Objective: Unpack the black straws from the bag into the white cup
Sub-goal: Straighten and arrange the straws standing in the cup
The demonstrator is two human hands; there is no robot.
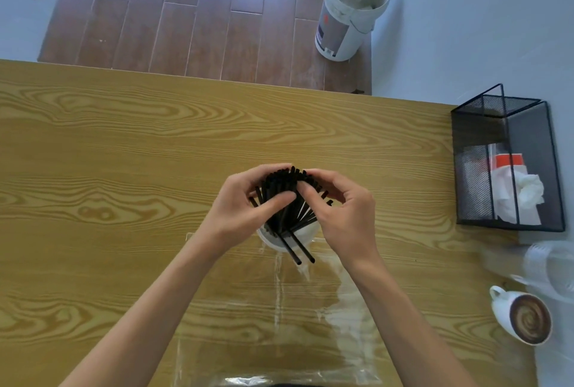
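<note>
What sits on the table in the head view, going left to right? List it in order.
left hand → black straws in the white cup → right hand → black mesh basket. The coffee cup overlaps the basket's span, so it is left out.

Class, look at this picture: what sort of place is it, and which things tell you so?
Probably a café or drinks counter, perhaps mid-refit: a latte-art coffee cup and black straws on a wood-grain table, a mesh napkin holder, and a paint bucket on the floor.

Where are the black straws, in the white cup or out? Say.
In: the black straws stand fanned in the white cup.
</note>
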